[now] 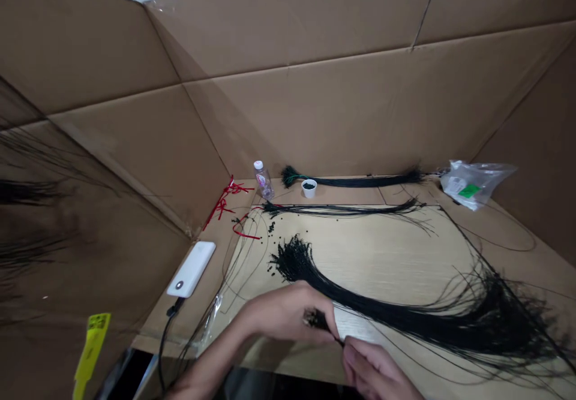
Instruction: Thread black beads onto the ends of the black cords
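My left hand is closed in a pinch around a small tuft of black cord ends near the front edge of the table. My right hand sits just below and to the right of it, fingers closed on the thin black cord that runs out of that tuft. A big fan of black cords lies right behind my hands, knotted ends to the left, loose tails spreading to the right. Loose black beads are scattered beside it.
Two more black cord bundles lie at the back, with a small white cup and a small water bottle. Red ties, a white power bank, a plastic bag and cardboard walls surround the wooden table.
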A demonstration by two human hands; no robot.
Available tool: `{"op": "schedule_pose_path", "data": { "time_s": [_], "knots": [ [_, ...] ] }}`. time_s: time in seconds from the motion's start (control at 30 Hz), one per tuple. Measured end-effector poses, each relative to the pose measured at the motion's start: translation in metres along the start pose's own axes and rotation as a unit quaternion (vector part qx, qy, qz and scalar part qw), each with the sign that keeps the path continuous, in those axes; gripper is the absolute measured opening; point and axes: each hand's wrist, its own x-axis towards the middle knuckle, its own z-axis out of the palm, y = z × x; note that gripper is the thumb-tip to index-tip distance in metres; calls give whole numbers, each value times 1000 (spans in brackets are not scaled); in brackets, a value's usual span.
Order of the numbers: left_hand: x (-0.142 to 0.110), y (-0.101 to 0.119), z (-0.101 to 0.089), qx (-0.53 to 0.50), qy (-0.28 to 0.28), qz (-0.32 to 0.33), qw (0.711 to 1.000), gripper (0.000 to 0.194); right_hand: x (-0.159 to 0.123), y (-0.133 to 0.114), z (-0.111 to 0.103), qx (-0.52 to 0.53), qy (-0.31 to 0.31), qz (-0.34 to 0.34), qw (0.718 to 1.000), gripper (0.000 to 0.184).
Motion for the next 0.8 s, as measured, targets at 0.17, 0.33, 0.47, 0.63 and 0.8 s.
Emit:
{"op": "schedule_pose_path", "data": {
  "time_s": [0.17,0.33,0.47,0.63,0.8],
  "knots": [
    [24,-43,-50,240,81,-41,967,25,18,-24,-4,138,64,-65,986,70],
    [49,-82,-76,379,25,-19,925,6,26,-36,-16,196,173,-123,957,63],
    [55,-96,-74,473,-27,11,881,23,34,-50,-23,159,212,-134,955,65],
    [49,-101,-69,546,-19,28,837,17,49,-76,-33,-14,222,-158,962,62],
    [35,-82,-67,577,30,32,816,12,78,-95,-37,-123,246,-226,934,52]
  ]
}}
